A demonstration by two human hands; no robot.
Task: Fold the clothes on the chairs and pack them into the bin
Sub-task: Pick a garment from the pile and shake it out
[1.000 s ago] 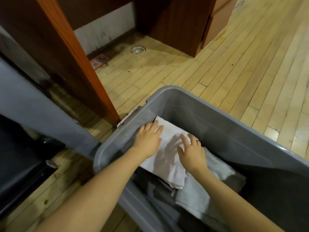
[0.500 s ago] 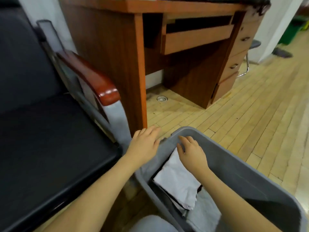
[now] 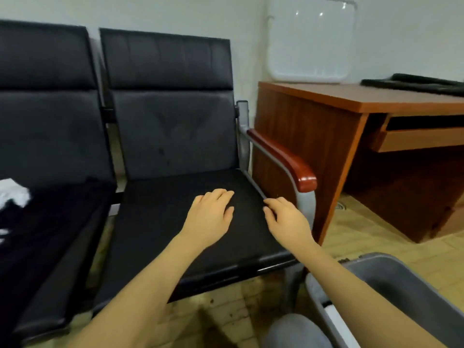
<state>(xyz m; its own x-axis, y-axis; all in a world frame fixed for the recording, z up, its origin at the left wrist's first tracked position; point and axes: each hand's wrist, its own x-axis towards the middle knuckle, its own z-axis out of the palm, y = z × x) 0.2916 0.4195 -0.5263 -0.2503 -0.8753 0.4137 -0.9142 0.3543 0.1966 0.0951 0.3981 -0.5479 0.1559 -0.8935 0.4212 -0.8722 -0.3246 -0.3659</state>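
Both of my hands hover over the bare black seat of the right chair (image 3: 160, 222). My left hand (image 3: 209, 214) is spread with relaxed fingers and holds nothing. My right hand (image 3: 288, 219) is beside it near the seat's right edge, fingers loosely bent, also holding nothing. On the left chair (image 3: 50, 136) lies a dark garment (image 3: 50, 222) with a white piece of cloth (image 3: 13, 193) at the frame's left edge. The grey bin (image 3: 391, 277) sits at the lower right, behind my right forearm; a strip of white folded cloth (image 3: 332, 310) shows inside it.
A wooden armrest (image 3: 288, 162) on a grey metal frame borders the right chair. A brown wooden desk (image 3: 351, 126) with a pull-out tray stands to the right, a white panel (image 3: 311, 38) leaning on the wall behind it. My knee (image 3: 293, 332) shows at the bottom.
My hands have left the white folded cloth in the bin and moved up and left over the right chair's seat. The view has swung from the bin to the chairs.
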